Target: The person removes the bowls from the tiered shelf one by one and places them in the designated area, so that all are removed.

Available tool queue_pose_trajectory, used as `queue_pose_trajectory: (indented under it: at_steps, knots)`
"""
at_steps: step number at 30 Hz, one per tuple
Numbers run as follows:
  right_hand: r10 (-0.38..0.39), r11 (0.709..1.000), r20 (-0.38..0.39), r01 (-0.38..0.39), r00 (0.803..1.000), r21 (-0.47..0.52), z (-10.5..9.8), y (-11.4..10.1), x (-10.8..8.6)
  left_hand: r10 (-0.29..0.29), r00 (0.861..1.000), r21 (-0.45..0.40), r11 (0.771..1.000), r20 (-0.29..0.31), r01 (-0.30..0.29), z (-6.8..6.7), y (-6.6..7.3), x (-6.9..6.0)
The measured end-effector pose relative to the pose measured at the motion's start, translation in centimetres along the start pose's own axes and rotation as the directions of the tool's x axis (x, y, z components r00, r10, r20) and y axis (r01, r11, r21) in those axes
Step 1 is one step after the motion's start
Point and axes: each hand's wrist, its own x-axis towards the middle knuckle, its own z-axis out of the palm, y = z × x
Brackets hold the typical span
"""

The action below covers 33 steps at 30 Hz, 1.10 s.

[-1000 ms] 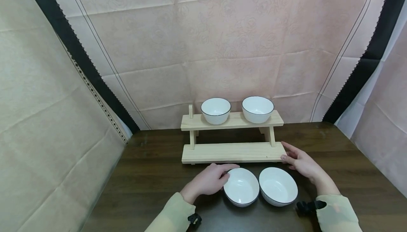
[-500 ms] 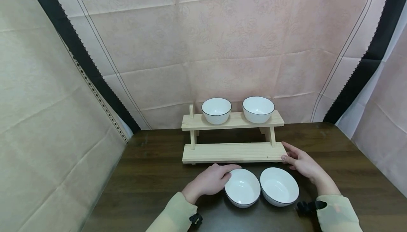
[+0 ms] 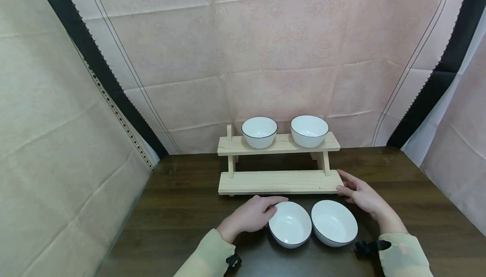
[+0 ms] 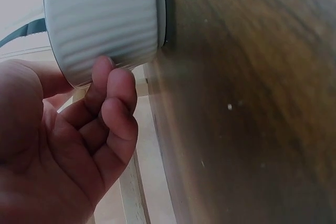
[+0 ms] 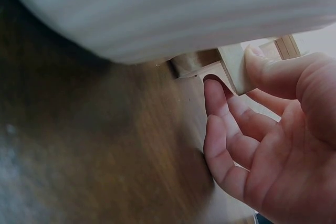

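Note:
In the head view, my left hand (image 3: 251,214) pinches the left rim of a white bowl with a dark edge (image 3: 290,225). The left wrist view shows the fingers curled against the ribbed outer wall of this bowl (image 4: 105,19); part of the thumb is hidden behind the rim. A matching bowl (image 3: 335,224) stands close on its right. My right hand (image 3: 362,195) grips the right end of the lower board of a two-tier wooden shelf (image 3: 279,183). From the right wrist, the thumb lies on the board (image 5: 237,69), with fingers beneath.
Two more white bowls stand side by side on the upper board, one on the left (image 3: 259,132) and one on the right (image 3: 309,131). Everything rests on a dark brown wooden table (image 3: 182,209). Pale patterned cloth (image 3: 281,49) hangs behind and at both sides.

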Motion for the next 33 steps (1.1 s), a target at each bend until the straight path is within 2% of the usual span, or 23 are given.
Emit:
queue_pose_trajectory:
  at_steps: [8,19,27,33]
  knots:
    - [0.004,1.0,0.005,-0.004,1.0,0.004,0.0,0.2,0.1,-0.021,1.0,-0.029,0.999,0.023,0.022,-0.1,0.1,-0.1]
    - [0.002,1.0,0.002,-0.003,1.0,0.014,0.1,0.1,0.1,-0.033,0.999,-0.117,0.992,0.034,0.037,-0.2,-0.5,-0.1]
    - [0.007,1.0,-0.001,-0.007,1.0,0.004,0.1,0.1,0.1,-0.052,0.999,-0.122,0.991,0.007,0.052,-0.3,-1.0,-0.1]
    - [0.009,1.0,0.001,-0.009,1.0,0.004,0.1,0.1,0.1,-0.066,0.995,-0.143,0.988,-0.073,0.055,-1.7,-1.0,-0.2]
